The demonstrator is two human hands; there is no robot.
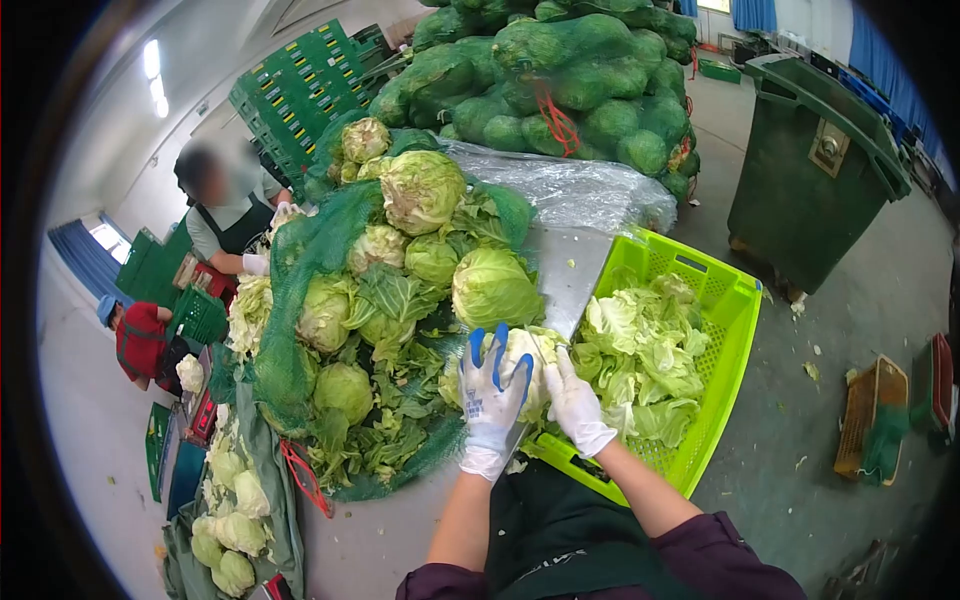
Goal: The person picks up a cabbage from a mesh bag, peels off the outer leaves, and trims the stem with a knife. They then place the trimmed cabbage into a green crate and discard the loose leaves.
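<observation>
I've got the cabbage [537,346] in front of me, between the left hand [491,395] and the right hand [577,402], just left of the crate [738,360]. Whether it rests on the table [572,255], I can't tell.

Left hand, gloved and blue-tipped: fingers spread wide against the cabbage's left side, hiding part of it. Right hand, gloved in white: fingers nearly straight and close together, touching the right side; pinching a leaf or not, I can't tell.

Now, the feel of it. I judge it dense, fairly heavy for its bulk and firm inside, so it should take a squeeze. The outside is another story: the outer layers look thin, likely to tear or slide if I tug one. I'd want broad palms on opposite sides, low round the body, no fingertips on a loose edge.

Over in the crate, the loose leaves [645,350] look limp and light. Beyond the cabbage sits a big head [495,288], with the net [268,372] bunched off left.
</observation>
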